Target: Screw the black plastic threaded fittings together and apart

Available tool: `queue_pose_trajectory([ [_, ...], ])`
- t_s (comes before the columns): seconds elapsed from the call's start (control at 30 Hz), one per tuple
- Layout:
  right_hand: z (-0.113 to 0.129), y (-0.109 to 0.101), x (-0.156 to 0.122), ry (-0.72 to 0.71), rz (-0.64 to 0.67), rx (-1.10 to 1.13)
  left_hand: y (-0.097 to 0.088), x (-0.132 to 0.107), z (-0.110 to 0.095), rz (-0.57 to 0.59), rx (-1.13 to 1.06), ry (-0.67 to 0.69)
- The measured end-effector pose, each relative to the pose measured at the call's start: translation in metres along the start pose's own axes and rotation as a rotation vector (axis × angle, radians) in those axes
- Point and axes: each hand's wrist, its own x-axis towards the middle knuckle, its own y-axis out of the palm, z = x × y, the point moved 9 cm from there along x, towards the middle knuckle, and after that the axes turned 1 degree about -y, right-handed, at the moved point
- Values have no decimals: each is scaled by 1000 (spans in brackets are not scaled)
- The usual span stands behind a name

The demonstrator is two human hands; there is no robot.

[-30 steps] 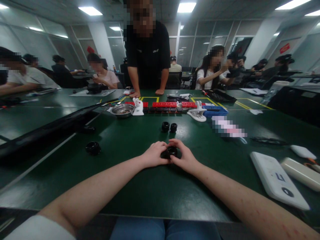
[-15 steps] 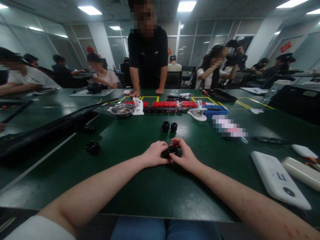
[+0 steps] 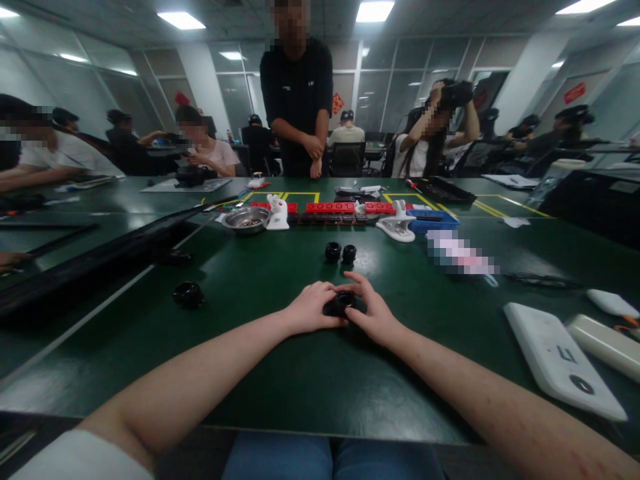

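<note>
Low over the green tabletop (image 3: pixel 300 380), a black round fitting (image 3: pixel 345 301) with an open centre sits between my hands. My left hand (image 3: pixel 313 308) is closed around its left side. On the right, my right hand (image 3: pixel 374 311) curls about it, with the thumb at the near rim, a finger at the far rim and the index finger raised. The hands hide part of it. Just beyond stand two similar black fittings, a larger one (image 3: pixel 333 251) and a smaller one (image 3: pixel 349 253). Another black fitting (image 3: pixel 189 295) lies to the left.
Farther back are a metal bowl (image 3: pixel 246 220) with small parts, white clamps (image 3: pixel 399 223), red blocks (image 3: pixel 330 208) and a blue tray (image 3: pixel 433 221). At right lies a white device (image 3: pixel 563 360). A long black strip (image 3: pixel 105 257) runs along the left. A person (image 3: pixel 296 100) stands opposite.
My right index finger has lifted off the fitting and the grip has shifted slightly. The person opposite has straightened and taken both hands off the table.
</note>
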Motion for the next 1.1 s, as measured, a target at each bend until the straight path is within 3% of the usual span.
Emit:
queue_pose_trajectory([
  [0.27,-4,-13,-1,-11,-158,-136,0,0,1,1,-14,-8],
  [0.57,0,1,0,-18,22,31,0,0,-1,11,-2,-6],
  [0.87,-2,-8,0,-23,-110,-100,1,3,4,-21,-34,-19],
  [1.1,5,-4,-1,-63,-29,6,2,3,4,-18,-40,6],
])
